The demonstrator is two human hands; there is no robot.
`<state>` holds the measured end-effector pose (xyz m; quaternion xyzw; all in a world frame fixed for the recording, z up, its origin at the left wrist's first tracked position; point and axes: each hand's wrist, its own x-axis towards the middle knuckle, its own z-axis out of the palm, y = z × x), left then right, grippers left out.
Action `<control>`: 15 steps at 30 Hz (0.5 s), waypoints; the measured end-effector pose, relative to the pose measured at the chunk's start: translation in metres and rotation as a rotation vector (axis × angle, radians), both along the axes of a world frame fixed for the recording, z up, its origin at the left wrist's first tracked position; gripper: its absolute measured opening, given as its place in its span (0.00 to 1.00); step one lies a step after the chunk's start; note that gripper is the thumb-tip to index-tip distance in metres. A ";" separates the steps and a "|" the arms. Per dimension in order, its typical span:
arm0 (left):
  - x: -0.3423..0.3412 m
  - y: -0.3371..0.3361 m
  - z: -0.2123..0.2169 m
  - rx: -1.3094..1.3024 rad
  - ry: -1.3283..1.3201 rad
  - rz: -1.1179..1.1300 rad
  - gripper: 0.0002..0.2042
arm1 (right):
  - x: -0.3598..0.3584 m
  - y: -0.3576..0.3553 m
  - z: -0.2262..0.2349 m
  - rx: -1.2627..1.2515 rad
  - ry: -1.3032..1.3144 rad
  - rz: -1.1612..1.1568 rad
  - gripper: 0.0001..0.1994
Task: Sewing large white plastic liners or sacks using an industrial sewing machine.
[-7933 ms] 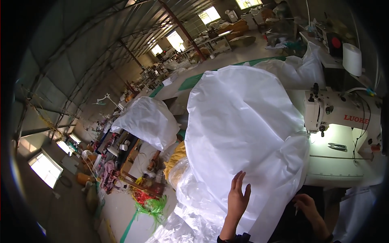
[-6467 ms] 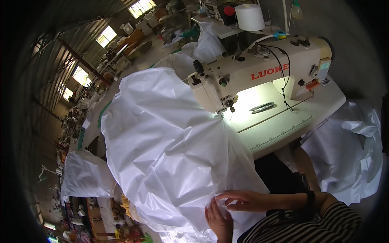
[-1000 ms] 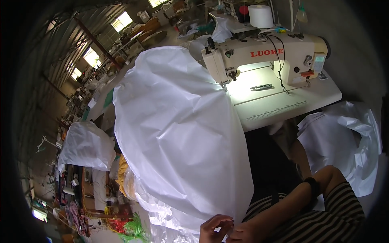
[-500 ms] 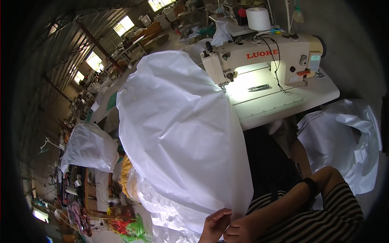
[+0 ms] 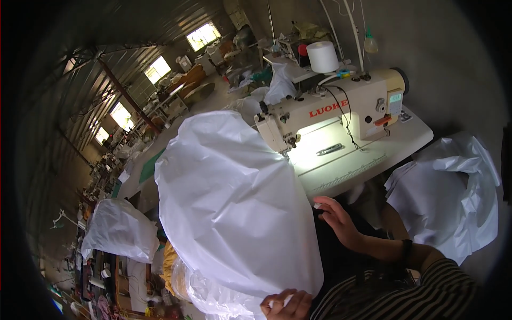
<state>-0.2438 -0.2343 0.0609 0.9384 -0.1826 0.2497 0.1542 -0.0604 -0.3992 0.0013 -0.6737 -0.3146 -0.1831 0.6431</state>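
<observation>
Toward the upper left I can see a row of four bright windows [image 5: 157, 70], with the room around them dim. A dark ribbed roof [image 5: 74, 80] arches over that side, and a reddish-brown post [image 5: 128, 95] slants across my view. Beyond the pale grey floor [image 5: 221, 89] I make out cluttered furniture; a plain grey wall [image 5: 448, 80] closes my right.
</observation>
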 end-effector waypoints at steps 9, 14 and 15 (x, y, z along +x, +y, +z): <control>0.045 -0.012 -0.014 -0.166 0.456 -0.687 0.12 | 0.057 0.006 -0.090 0.159 1.086 0.440 0.15; 0.051 0.001 -0.053 -0.260 0.670 -0.787 0.13 | 0.093 0.005 -0.034 -0.641 0.271 -0.315 0.18; 0.053 0.000 -0.051 -0.294 0.683 -0.800 0.13 | 0.104 0.011 -0.037 -0.837 0.166 -0.346 0.20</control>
